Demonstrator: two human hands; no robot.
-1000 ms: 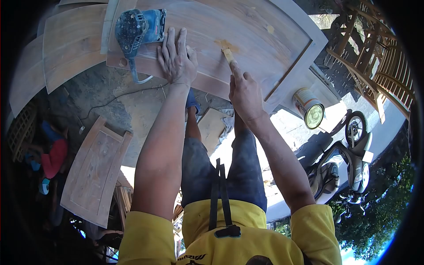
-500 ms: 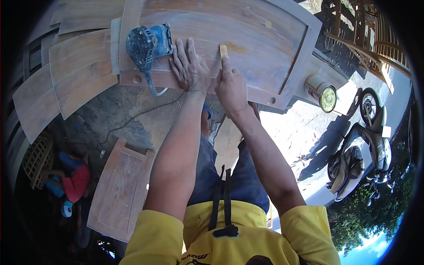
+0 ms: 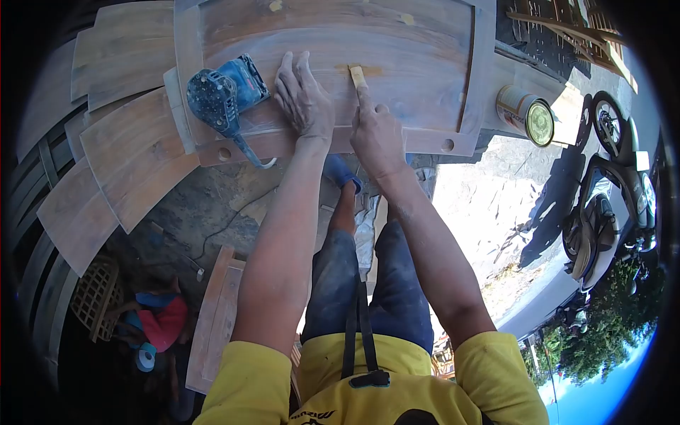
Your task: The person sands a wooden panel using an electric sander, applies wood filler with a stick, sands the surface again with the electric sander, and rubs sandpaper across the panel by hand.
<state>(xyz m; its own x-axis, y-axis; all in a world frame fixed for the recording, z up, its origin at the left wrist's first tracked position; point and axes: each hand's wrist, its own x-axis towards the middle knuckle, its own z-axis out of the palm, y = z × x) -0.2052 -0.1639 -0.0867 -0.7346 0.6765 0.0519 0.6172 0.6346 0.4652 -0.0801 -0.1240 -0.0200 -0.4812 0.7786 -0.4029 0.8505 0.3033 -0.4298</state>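
Observation:
A wooden panel door (image 3: 432,64) lies flat in front of me, with a raised frame round its middle. My left hand (image 3: 306,106) rests palm down on it, fingers stretched out. A blue, dust-covered power sander (image 3: 225,93) sits on the panel just left of that hand. Between the fingers of my right hand (image 3: 379,138) is a small, flat yellowish scraper (image 3: 357,75), the index finger laid along it. Its tip touches a yellow-brown smear (image 3: 373,71) on the wood.
A labelled can (image 3: 525,117) stands right of the panel. Curved wooden boards (image 3: 142,142) are stacked at left, and another panel (image 3: 216,319) leans below. A crouching person (image 3: 159,322) is at lower left near a woven basket (image 3: 97,297). A motorcycle (image 3: 605,205) is parked at right.
My view has turned and shifted, so the surroundings sit differently. The scraper has moved right over the smear, which now shows on both sides of its tip. My left hand stays on the panel.

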